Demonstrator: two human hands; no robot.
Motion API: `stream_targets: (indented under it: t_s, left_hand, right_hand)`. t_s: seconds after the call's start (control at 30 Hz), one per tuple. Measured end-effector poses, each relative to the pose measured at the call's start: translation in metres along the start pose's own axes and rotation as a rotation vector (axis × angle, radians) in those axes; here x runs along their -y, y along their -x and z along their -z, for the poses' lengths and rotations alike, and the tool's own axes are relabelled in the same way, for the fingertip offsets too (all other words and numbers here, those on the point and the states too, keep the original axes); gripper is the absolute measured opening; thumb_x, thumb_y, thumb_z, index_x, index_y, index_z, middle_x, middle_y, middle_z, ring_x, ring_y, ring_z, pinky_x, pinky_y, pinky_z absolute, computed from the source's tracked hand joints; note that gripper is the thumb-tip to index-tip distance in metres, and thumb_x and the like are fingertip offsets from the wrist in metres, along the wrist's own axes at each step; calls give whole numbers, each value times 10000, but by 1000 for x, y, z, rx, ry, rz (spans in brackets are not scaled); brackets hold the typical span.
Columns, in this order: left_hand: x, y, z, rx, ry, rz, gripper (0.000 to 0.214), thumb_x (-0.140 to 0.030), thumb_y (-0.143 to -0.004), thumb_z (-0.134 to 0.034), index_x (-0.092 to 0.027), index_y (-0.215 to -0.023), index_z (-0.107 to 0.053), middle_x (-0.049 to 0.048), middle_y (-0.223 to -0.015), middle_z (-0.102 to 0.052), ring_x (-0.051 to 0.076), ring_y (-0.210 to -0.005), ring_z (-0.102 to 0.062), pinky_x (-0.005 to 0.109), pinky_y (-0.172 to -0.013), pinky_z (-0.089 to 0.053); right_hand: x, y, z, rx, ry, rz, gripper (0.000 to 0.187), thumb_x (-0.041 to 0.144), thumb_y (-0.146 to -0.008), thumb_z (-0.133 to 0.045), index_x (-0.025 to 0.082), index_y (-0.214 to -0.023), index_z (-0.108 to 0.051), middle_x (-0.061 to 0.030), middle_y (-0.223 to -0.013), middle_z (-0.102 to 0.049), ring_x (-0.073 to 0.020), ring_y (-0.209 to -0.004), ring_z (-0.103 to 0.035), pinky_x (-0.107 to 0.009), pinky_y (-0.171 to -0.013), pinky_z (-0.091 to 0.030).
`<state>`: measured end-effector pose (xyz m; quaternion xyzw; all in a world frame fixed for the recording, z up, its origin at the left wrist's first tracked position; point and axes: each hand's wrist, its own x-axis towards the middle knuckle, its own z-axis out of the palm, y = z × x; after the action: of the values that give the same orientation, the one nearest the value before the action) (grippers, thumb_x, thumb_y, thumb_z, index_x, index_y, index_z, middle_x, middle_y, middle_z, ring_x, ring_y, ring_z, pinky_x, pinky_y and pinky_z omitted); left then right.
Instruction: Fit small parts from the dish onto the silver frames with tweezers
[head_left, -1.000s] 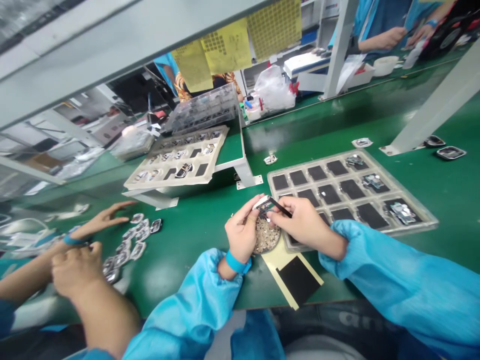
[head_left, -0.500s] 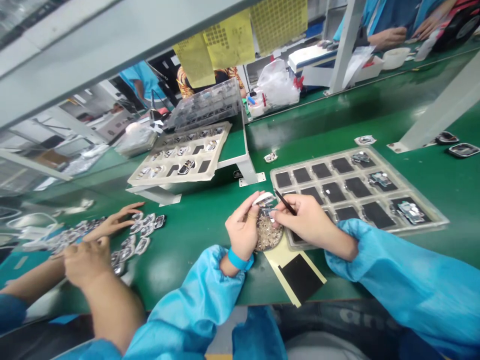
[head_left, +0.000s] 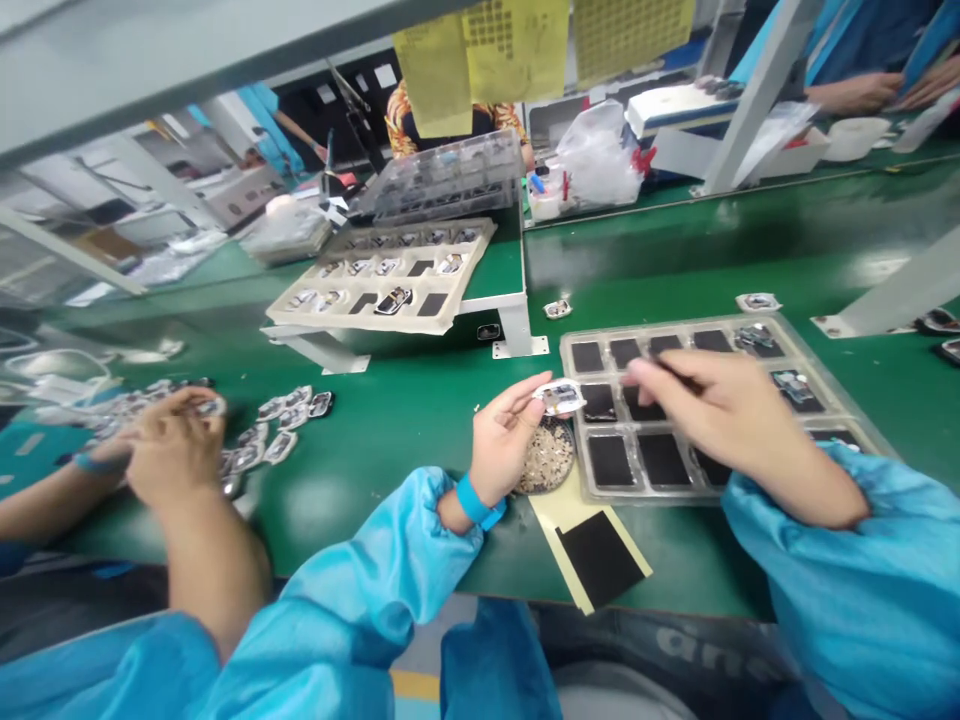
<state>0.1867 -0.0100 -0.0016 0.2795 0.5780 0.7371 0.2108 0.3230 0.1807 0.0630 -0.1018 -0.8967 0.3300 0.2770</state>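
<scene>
Right hand [head_left: 720,410] (grasp indiscernible) has shifted farther right of left fingers [head_left: 534,412] pinching a casing [head_left: 561,397], probably light, fragile, best rim-held.

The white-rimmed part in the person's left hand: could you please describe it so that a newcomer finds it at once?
On the green bench, find the tray of dark pads. By its left side, the left hand pinches the white-rimmed part. Unlike the similar part lying beyond it on the bench, this one is held up.
</scene>
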Motion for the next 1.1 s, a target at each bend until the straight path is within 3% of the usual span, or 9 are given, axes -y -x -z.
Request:
stream_targets:
  t_s: [0.1,0.17,0.27,0.37,0.8,1.1]
  left_hand:
    - [-1,0,0,32,22,-16,395,-406,-897,-718,-186,-1226,-712,124,-1181,-735,248,-1059,-726,385,-987,-582]
    - [-2,0,-1,49,42,-15,370,-396,-911,-702,-196,-1222,-717,115,-1189,-733,245,-1071,-720,386,-993,-578]
    - [-4,1,-1,59,66,-1,357,-385,-920,-690,-196,-1222,-718,112,-1196,-731,251,-1112,-703,388,-1012,-565]
    - [-6,1,-1,57,65,7,352,-377,-921,-690,-193,-1219,-722,108,-1207,-728,247,-1130,-694,377,-1029,-549]
    - [-11,1,-2,55,7,-8,363,-381,-923,-684,-191,-1229,-728,90,-1189,-737,238,-1123,-694,353,-1034,-538]
    - [-14,0,-1,55,53,87,385,-383,-898,-722,-179,-1224,-735,65,-931,-773,163,-767,-688,278,-762,-564]
  right_hand:
    - [9,7,7,-234,-82,82,368,317,-1037,-472,260,-794,-742,-38,-784,-721,-194,-759,-683,-355,-708,-516]
    - [12,10,5,-263,-132,104,317,265,-1020,-514,273,-797,-740,-22,-793,-731,-177,-742,-691,-335,-669,-530]
    - [14,10,-5,-123,-159,217,100,201,-919,-687,277,-912,-752,-5,-892,-763,-170,-808,-718,-308,-730,-576]
    - [15,8,-14,-34,-158,321,220,156,-853,-760,285,-1031,-752,-6,-955,-771,-176,-877,-725,-309,-822,-590]
    - [12,7,-22,32,-238,350,297,101,-846,-751,280,-1083,-763,-21,-978,-770,-184,-900,-719,-323,-833,-595]
    - [9,10,-27,7,-293,434,340,33,-827,-741,234,-1101,-752,-48,-980,-760,-191,-927,-705,-334,-840,-581]
